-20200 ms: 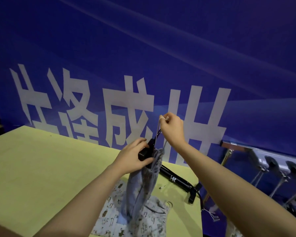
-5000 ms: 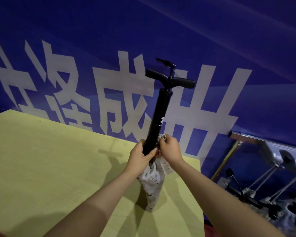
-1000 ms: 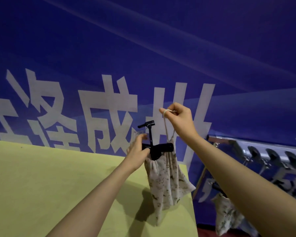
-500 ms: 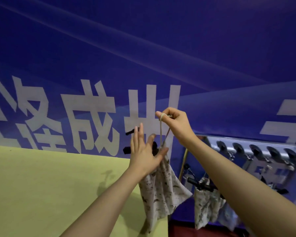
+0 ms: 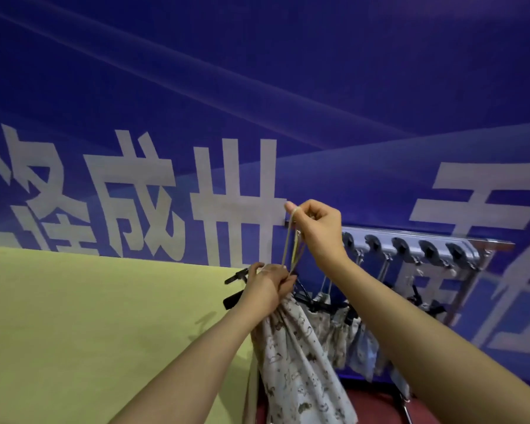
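Observation:
A patterned drawstring bag (image 5: 291, 350) hangs in the air past the right end of the yellow table (image 5: 89, 316). A black pump's handle (image 5: 233, 289) sticks out of its gathered mouth to the left. My left hand (image 5: 268, 289) grips the bag's neck around the pump. My right hand (image 5: 318, 228), raised higher, pinches the pale drawstring loop (image 5: 289, 243) and holds it taut above the bag. The hand is at the left end of a metal hook rail (image 5: 410, 244).
Several similar patterned bags (image 5: 346, 332) with black pumps hang from the rail's hooks to the right. A blue banner (image 5: 257, 102) with large white characters fills the background. Below the rail there is a dark red floor (image 5: 374, 405).
The view has swung right, bringing the hook rail and its hanging bags into sight. My left hand has closed round the bag's neck; the bag has moved off the table toward the rail.

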